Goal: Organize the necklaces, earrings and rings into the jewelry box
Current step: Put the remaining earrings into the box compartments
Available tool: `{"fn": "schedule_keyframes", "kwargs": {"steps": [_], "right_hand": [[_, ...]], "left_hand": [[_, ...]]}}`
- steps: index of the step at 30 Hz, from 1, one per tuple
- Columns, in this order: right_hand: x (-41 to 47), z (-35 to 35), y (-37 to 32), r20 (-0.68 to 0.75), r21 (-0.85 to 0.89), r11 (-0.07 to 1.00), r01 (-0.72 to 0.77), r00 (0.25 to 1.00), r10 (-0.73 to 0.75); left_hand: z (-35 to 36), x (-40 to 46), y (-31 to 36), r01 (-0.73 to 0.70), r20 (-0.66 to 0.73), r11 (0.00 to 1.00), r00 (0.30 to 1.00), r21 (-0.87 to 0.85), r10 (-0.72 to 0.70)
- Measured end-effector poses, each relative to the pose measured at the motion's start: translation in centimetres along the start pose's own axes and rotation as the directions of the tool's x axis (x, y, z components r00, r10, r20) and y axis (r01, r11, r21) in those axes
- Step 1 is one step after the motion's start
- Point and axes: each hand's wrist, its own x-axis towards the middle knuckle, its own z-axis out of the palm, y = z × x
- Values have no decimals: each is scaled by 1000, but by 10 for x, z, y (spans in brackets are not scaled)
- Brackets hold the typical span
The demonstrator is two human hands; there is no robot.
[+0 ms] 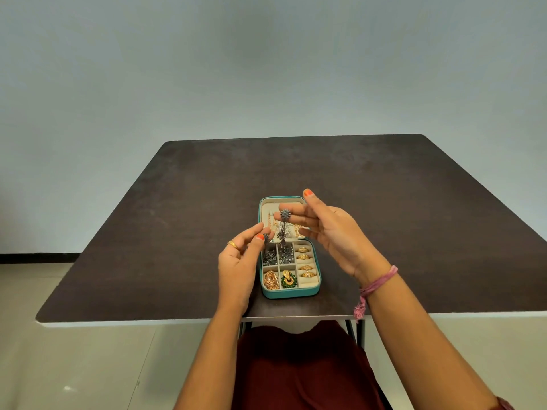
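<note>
The right hand is raised above the open lid of the jewelry box, its thumb and forefinger pinched together on the round top of a dark silver earring; the earring's long drop hangs down from those fingers toward the box's upper middle compartment. The other right fingers are spread straight and apart. The left hand hovers just left of the box, thumb and forefinger pinched on a second, smaller dark silver piece, with a gold ring worn on one of its fingers.

The teal box lies open on the dark counter, near the front edge. Its lid holds gold chains. The tray below has dark silver earrings in the upper left compartments, a gold piece lower left, a gold and green earring beside it, and gold rings slotted in the right-hand column.

The counter spreads wide to the left, right and back of the box.
</note>
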Motion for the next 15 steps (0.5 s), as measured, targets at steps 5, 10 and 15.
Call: {"fn": "schedule_keyframes", "kwargs": {"steps": [5, 10, 15], "right_hand": [[1, 2, 3, 5, 6, 1000, -12, 1000, 12], [2, 5, 4, 13, -18, 1000, -26, 1000, 26], [1, 5, 4, 12, -32, 999, -27, 1000, 27]], "left_hand": [[-2, 3, -3, -16, 12, 996, 1000, 93, 14], [-3, 4, -4, -8, 30, 996, 1000, 94, 5], [-4, 3, -7, -46, 11, 993, 999, 107, 45]]}}
